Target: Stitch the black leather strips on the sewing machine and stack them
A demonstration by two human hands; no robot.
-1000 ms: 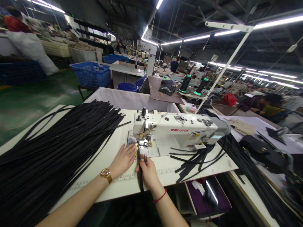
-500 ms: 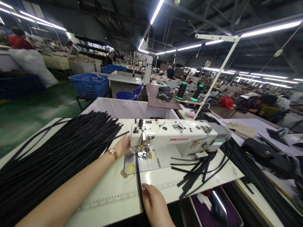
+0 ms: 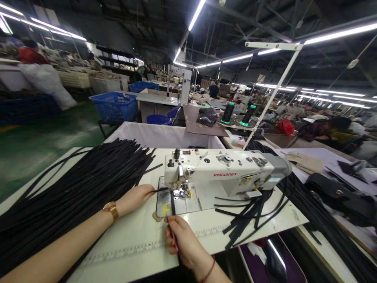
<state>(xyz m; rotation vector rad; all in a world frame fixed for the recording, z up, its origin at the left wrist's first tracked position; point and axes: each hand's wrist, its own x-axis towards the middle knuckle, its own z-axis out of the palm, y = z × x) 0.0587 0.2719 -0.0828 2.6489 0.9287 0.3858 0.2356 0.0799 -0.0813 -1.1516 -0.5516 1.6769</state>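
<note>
A white sewing machine [image 3: 224, 173] stands on the pale table [image 3: 126, 251]. Left of its needle, my left hand [image 3: 140, 197] is closed in a pinch on the end of a narrow black strap [image 3: 162, 189] leading to the presser foot. Another length of black strap [image 3: 173, 206] runs from under the foot toward the table's front edge, passing beneath my right hand [image 3: 181, 237]. That hand is closed around a slim pointed tool [image 3: 173, 237], whose exact kind I cannot make out; its tip is beside the strap.
A large heap of black straps [image 3: 88, 184] covers the table's left side. Cut strap pieces [image 3: 247, 216] lie under the machine arm. Behind are a white fabric-lined bin [image 3: 167, 135], a blue crate [image 3: 114, 106] and black thread cones [image 3: 228, 113]. A black bag [image 3: 332, 192] lies at right.
My left hand has moved from beside the machine head down and left, now pinching a strap end. My right hand has moved up along the strap toward the needle plate, tool in hand.
</note>
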